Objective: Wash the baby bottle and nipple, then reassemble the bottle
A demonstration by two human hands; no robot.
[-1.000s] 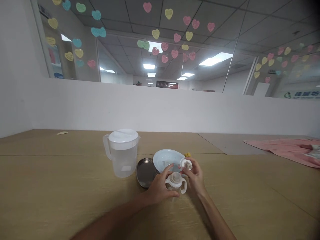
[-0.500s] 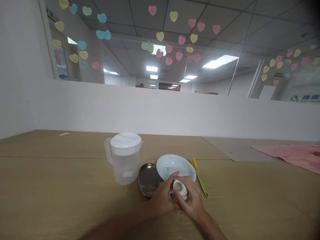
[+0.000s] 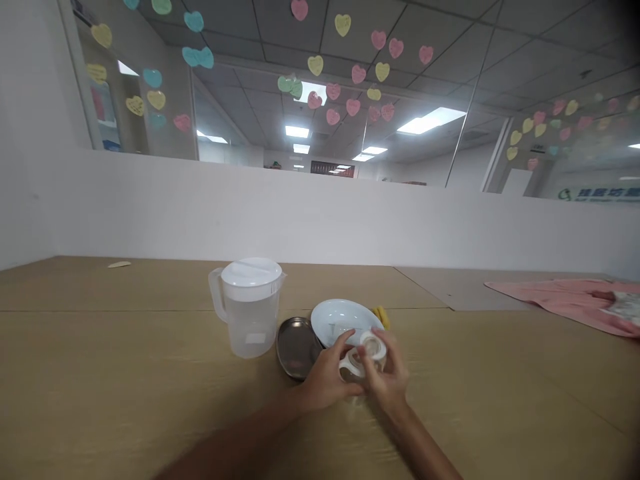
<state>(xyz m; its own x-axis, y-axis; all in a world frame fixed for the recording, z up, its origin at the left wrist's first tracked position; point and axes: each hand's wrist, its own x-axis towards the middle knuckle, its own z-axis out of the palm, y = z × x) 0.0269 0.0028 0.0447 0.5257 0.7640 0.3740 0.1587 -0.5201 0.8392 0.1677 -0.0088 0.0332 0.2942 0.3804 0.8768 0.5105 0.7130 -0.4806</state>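
My left hand [image 3: 325,380] is wrapped round a container [image 3: 350,365] with a white rim; its body is mostly hidden by my fingers and looks clear. Just above and to the right, my right hand [image 3: 391,380] grips a round white lid [image 3: 373,345] between thumb and fingers, tilted so that its round inner part shows. Right behind my hands is a white bowl [image 3: 340,308] with something clear lying in it. To the left of the bowl lies a shallow metal tray [image 3: 295,347].
A clear plastic pitcher [image 3: 253,317] with a white lid stands left of the tray. The yellow head of a brush [image 3: 383,318] shows beside the bowl. A pink cloth [image 3: 545,293] lies far right, and a small pale flat piece [image 3: 119,265] at the back left.
My right hand has lifted the white lid off the container, up and to the right. The brush's green handle is now hidden behind that hand. The view has shifted slightly.
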